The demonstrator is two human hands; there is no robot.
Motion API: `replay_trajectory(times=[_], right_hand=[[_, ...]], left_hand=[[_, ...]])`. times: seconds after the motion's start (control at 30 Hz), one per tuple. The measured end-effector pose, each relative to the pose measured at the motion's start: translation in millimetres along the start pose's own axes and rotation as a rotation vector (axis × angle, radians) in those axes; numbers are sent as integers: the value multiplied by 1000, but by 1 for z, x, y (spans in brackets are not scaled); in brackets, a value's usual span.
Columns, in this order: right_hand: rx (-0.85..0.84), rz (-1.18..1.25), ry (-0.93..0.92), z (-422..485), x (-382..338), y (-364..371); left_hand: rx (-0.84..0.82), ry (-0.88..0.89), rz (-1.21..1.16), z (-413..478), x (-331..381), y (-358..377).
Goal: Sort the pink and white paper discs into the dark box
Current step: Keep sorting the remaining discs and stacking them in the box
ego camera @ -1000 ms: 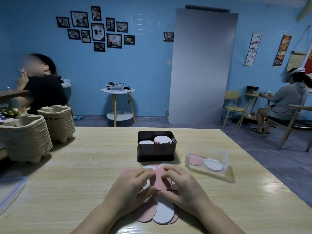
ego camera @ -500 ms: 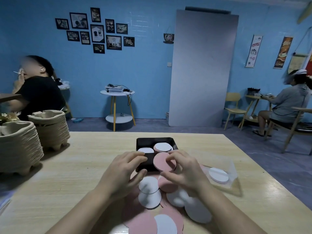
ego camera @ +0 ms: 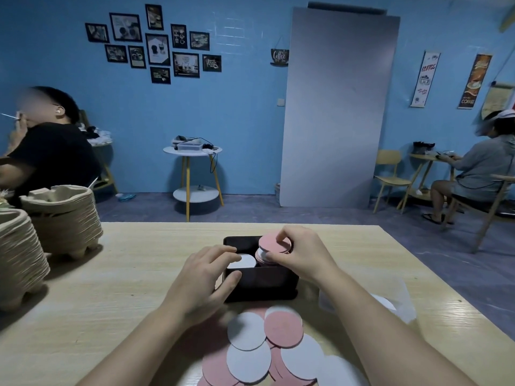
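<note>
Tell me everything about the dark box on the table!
The dark rectangular open-topped box sits upright on the pale wooden table, looking like plastic. Inside, white paper discs lie left and a taller disc stack right. The left hand holds its near-left corner, thumb on the front wall. The right hand pinches a pink paper disc over the stack.

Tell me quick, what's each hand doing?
Left hand: grips the dark rectangular box by its near wall.
Right hand: pinches a round pink paper disc above it.
</note>
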State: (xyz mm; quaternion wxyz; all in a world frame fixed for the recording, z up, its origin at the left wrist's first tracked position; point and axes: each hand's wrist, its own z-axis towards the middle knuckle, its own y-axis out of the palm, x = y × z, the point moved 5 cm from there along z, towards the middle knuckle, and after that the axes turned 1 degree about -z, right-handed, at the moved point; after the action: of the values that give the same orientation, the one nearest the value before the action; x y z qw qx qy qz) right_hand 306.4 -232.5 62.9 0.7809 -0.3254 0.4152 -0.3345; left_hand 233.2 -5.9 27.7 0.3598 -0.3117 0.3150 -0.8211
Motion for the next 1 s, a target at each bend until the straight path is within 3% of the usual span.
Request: replay_trajectory(times=[0.2, 0.57, 0.73, 0.87, 1.0], right_hand=[[-12, 10, 6, 2, 5, 5], [166, 65, -216, -66, -25, -16], [12, 84, -307, -120, -49, 3], [-94, -14, -199, -148, -38, 12], [-127, -104, -112, -161, -25, 14]], left_hand=[[-11, 20, 4, 0, 0, 1], [36, 30, -2, -23, 25, -18], [-28, -1, -73, -60, 34, -21], [-129, -21, -42, -92, 35, -13], [-98, -137, 39, -106, 21, -17]])
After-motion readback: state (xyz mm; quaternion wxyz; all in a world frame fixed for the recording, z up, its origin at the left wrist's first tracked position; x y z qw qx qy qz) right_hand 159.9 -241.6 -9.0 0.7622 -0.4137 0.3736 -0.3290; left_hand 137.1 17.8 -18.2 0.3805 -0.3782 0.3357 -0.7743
